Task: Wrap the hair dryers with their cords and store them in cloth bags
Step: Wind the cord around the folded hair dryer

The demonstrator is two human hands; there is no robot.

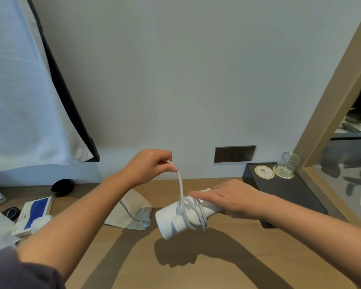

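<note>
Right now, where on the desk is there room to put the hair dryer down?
The biggest bare patch is the near part of the desk, in front of the hair dryer. A smaller strip runs along the wall between the cloth bag and the black tray. Crowded: the left end with boxes; the tray holds a glass.

We read this as a hotel room. Wooden bench (227, 268) runs along a plain wall, with a double wall socket (234, 153) at centre right. Beside it a black tray (283, 190) holds gold-crested coasters (264, 172) and an upturned glass (289, 163). Wood-framed mirror (346, 163) at far right, white towel (19, 90) upper left. Hair dryer (171, 221) and cloth bag (133, 207) mid-frame look like guest amenities.
</note>
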